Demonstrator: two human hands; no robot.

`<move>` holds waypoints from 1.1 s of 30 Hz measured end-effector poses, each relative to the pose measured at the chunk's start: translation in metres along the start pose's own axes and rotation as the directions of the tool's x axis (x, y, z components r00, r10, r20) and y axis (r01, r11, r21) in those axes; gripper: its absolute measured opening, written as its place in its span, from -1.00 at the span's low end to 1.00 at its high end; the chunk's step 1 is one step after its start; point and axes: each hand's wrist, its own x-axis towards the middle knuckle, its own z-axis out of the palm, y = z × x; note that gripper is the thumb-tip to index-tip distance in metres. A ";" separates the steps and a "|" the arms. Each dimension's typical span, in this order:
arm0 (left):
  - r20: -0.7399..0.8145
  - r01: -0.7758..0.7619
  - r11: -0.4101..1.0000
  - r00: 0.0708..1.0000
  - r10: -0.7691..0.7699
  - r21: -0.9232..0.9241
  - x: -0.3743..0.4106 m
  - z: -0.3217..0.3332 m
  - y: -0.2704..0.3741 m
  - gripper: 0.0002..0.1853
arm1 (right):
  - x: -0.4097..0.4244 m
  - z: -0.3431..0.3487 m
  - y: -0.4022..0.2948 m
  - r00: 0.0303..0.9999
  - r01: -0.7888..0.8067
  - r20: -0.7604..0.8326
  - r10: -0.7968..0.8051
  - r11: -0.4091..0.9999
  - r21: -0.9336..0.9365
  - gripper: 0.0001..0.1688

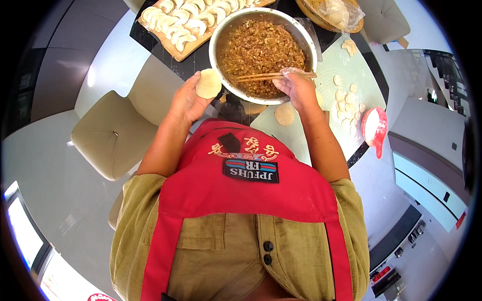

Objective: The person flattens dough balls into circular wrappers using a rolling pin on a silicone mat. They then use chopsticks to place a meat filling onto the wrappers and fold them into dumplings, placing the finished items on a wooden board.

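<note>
A round dumpling wrapper (208,83) lies across the fingers of my left hand (191,97), just left of a large steel bowl (216,45). Brown minced filling (265,50) covers the inside of the bowl. My right hand (295,85) holds a pair of wooden chopsticks (263,77) over the bowl's near right side, their tips at the filling. Beyond the bowl on the left, rows of folded dumplings (182,17) rest on a floured wooden board (180,55).
On the pale pastry mat (339,139) at the right lie small dough pieces (351,98) and a flat wrapper (284,114). A red scoop of white flour (374,126) is by the table edge. A basket with plastic-wrapped dough (312,19) stands at the back right; chairs (113,135) are left.
</note>
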 end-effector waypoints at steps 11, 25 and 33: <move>0.233 0.058 0.998 0.971 -0.049 -0.032 0.005 0.023 -0.009 -0.48 | -0.015 -0.028 -0.032 0.993 -0.064 0.106 0.042 0.975 0.213 -0.73; 0.354 0.203 0.974 0.922 -0.157 -0.097 -0.004 0.041 -0.025 -0.31 | -0.047 -0.024 -0.053 0.982 0.127 0.140 -0.126 0.992 -0.003 -0.76; 0.351 0.205 0.974 0.923 -0.160 -0.093 -0.005 0.039 -0.026 -0.31 | -0.046 -0.013 -0.049 0.980 0.128 0.154 -0.128 0.992 0.012 -0.75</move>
